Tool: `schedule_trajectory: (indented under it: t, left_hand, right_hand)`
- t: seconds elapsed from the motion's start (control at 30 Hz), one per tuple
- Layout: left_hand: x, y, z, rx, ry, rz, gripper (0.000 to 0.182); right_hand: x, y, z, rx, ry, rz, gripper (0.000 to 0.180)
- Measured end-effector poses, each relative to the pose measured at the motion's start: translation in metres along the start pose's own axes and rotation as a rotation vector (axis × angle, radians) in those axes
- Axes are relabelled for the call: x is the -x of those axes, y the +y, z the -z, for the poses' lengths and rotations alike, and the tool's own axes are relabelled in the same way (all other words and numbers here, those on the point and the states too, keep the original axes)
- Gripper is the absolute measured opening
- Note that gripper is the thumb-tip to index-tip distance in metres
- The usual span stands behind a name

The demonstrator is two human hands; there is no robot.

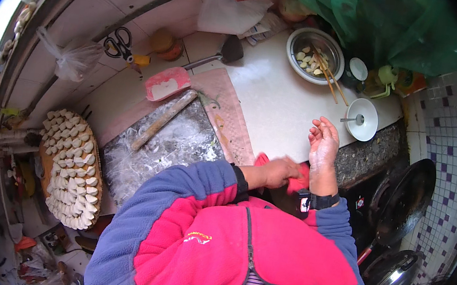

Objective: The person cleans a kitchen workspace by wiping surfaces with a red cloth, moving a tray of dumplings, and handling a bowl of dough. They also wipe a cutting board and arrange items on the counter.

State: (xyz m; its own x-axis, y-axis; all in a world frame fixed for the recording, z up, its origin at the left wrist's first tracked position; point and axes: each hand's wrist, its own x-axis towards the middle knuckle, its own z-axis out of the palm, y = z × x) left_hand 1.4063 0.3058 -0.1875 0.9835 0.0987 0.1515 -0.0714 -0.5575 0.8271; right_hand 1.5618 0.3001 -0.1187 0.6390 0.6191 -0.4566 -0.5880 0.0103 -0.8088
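Note:
My left hand [280,173] grips a red cloth [299,180] in front of my chest, just beside my right forearm. Most of the cloth is hidden by the hand and the forearm. My right hand [324,141] is raised with the palm up and the fingers loosely curled, holding nothing; pale flour-like dust marks its wrist. Above it stands a white bowl [366,128] with a metal spoon [352,119] inside. To the left lies a floured dark board [176,144] bearing a wooden rolling pin [164,120].
Rows of dumplings cover a round tray [96,194] at left. A steel basin [290,60] holds pale slices and wooden chopsticks [332,80]. A pink scoop [168,84], a spatula [232,49] and scissors [119,43] lie or hang near the wall. Dark pans [406,202] stand at right.

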Motion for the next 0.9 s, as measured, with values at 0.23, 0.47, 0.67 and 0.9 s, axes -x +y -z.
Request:
schedule_trajectory:
  t: [0.23,0.47,0.67,0.9]
  left_hand:
    - [0.048,0.019,0.068,0.509,0.166,0.499,0.047]
    - [0.161,0.068,0.113,0.655,0.684,0.801,0.046]
    - [0.244,0.107,0.105,0.901,1.159,0.716,0.052]
    - [0.281,0.116,0.074,1.058,1.465,0.602,0.051]
  right_hand:
    - [0.01,0.001,-0.042,0.152,-0.189,-0.079,0.02]
    - [-0.023,0.059,-0.147,0.346,-0.439,-0.2,0.021]
    - [-0.058,0.134,-0.27,1.394,-0.62,0.88,0.02]
    - [-0.07,0.167,-0.321,1.868,-0.875,1.117,0.023]
